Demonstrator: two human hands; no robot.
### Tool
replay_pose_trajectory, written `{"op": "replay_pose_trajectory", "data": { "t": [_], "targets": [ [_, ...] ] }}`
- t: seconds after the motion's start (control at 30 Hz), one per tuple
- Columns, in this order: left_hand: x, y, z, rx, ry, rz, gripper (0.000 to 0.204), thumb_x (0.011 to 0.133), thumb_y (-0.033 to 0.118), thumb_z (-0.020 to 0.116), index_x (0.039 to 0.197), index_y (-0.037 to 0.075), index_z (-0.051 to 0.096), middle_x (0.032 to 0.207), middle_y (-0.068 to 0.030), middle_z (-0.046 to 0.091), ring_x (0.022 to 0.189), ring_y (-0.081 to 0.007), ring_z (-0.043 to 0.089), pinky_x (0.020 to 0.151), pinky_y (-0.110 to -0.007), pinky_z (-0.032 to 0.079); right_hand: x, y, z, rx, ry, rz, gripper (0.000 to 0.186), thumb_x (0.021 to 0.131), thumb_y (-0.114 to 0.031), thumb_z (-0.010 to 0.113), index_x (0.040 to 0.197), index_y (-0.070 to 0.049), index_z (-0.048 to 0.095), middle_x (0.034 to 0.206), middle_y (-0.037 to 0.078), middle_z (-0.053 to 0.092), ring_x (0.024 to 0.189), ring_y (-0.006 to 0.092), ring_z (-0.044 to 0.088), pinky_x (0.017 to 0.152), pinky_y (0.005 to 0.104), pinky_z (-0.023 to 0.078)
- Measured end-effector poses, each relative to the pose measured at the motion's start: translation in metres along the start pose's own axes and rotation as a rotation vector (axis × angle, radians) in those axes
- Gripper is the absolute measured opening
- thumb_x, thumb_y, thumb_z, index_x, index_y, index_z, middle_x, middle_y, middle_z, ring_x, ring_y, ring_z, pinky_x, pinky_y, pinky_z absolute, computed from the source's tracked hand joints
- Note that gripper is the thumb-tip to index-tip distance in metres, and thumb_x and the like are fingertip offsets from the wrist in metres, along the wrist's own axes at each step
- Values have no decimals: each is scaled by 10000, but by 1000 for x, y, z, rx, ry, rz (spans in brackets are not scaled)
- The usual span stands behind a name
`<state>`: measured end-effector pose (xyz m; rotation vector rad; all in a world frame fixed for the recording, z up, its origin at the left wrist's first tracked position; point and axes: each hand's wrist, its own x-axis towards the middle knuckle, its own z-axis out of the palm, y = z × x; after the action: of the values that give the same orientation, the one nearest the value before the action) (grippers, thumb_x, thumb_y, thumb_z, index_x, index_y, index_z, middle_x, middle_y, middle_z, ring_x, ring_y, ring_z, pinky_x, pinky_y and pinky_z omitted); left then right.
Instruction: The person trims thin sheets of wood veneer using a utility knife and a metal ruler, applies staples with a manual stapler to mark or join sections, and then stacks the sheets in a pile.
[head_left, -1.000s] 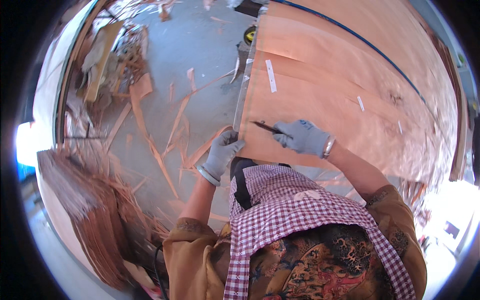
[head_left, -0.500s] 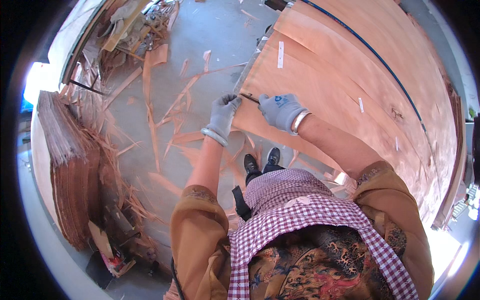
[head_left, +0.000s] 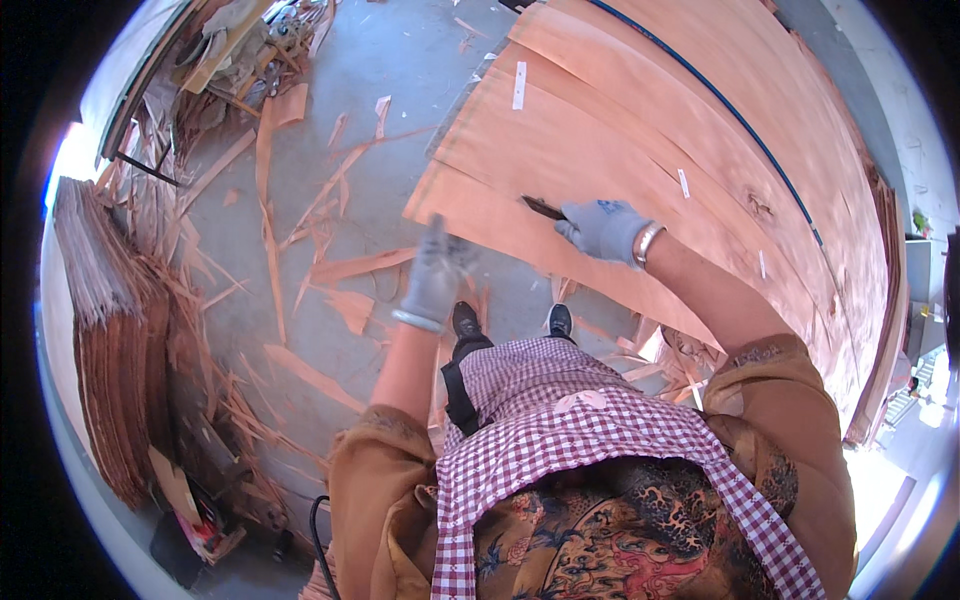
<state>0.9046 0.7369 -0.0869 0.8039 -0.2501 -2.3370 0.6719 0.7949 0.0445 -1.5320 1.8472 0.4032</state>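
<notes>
My right hand (head_left: 603, 230), in a grey glove, is closed around a dark knife (head_left: 542, 207). Its blade points left, over the reddish wood veneer sheet (head_left: 475, 195) on top of a wide stack. My left hand (head_left: 436, 280), also gloved, is just off the sheet's near left corner, over the floor. It is smeared by motion, but the fingers look stretched and apart, with nothing visible in them. I cannot tell whether its fingertips touch the sheet's edge.
Veneer scraps (head_left: 350, 308) litter the grey floor around my shoes. On the left stands a thick veneer stack (head_left: 125, 390), with a scrap heap behind it. A dark blue hose-like strip (head_left: 725, 85) curves across the sheets. Small white labels (head_left: 519, 86) lie on the veneer.
My left hand has come away from the sheet's corner, moving nearer my body, and its fingers have spread. My right hand has drawn the knife right, away from the edge. The view has shifted.
</notes>
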Motion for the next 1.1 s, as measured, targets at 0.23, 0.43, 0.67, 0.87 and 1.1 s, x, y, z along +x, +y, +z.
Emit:
{"op": "replay_pose_trajectory", "data": {
  "t": [0.23, 0.43, 0.67, 0.87, 1.1],
  "targets": [
    [9, -75, 44, 221, 260, 100, 168, 856, 188, 614, 1006, 122, 580, 949, -34, 630, 854, -154, 607, 787, -358, 475, -11, 22, 36, -29, 192, -58, 256, 862, -245, 456, 1006, -48, 534, 896, 192, 649, 853, 358, 630, 726, 453, 477],
    [12, -88, 42, 227, 556, 375, 196, 813, 187, 664, 964, 104, 571, 892, -45, 621, 767, -157, 603, 650, -318, 492, -64, 64, 67, -59, 152, -105, 257, 873, -226, 435, 999, -19, 520, 893, 207, 650, 858, 356, 638, 737, 453, 482],
    [-36, -179, 108, -45, 227, 171, 308, 838, 322, 646, 1015, 81, 572, 950, -31, 623, 812, -177, 610, 687, -341, 511, -107, 124, 93, -62, 126, -72, 307, 909, -282, 398, 1025, -21, 510, 908, 213, 643, 869, 367, 627, 749, 457, 473],
    [-39, -247, 118, 176, 284, 237, 282, 810, 209, 678, 1010, 62, 544, 918, -37, 590, 745, -118, 570, 564, -256, 457, -117, 128, 93, -57, 153, -107, 310, 913, -297, 399, 1016, -24, 503, 899, 218, 637, 857, 381, 616, 743, 455, 467],
    [-35, -256, 118, 105, 407, 261, 255, 818, 213, 659, 1001, 86, 536, 903, -39, 592, 806, -173, 580, 717, -331, 484, -166, 170, 138, -108, 189, -9, 324, 930, -353, 376, 996, -55, 483, 811, 216, 628, 787, 391, 604, 706, 470, 454]
  ]
}}
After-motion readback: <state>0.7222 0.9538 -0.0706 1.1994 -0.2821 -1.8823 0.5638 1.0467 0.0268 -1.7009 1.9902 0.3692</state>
